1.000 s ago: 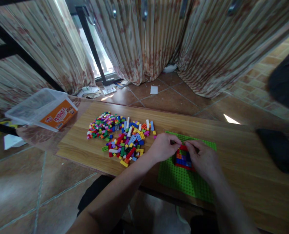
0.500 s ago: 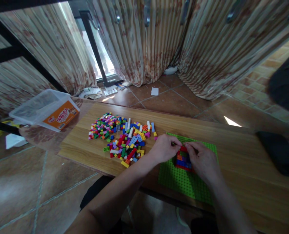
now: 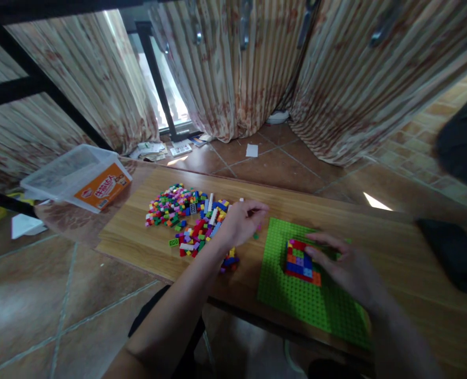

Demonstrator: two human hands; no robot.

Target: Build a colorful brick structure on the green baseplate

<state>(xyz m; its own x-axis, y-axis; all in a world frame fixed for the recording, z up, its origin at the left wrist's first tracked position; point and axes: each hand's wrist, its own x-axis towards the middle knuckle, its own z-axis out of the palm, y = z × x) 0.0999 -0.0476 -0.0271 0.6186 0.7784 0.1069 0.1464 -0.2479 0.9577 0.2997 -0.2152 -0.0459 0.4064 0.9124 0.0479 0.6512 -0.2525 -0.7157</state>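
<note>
On a green studded baseplate (image 3: pixel 284 295) sits a low block of joined toy bricks (image 3: pixel 298 261) in red, blue, orange and green, with a lighter blue and an orange brick at its near right corner. My right hand (image 3: pixel 346 263) is over the plate's right side, index finger and thumb apart, the thumb tip beside the block's upper right edge; nothing shows between them. My left hand (image 3: pixel 241 223) hovers over the right end of the loose brick pile (image 3: pixel 196 226), fingers loosely bent, no brick visible in them. Its wrist and palm cover part of the pile.
A clear plastic tub (image 3: pixel 75 176) with an orange label stands beyond the left end of the wooden table (image 3: pixel 127 237). At the right lies a dark flat object (image 3: pixel 446 252). Curtains (image 3: pixel 217 79) hang behind, with papers (image 3: pixel 150 151) on the tiled floor.
My left hand has left the brick block and moved left to the pile. My right hand has drawn back to the right, its fingers parting, leaving more of the block visible.
</note>
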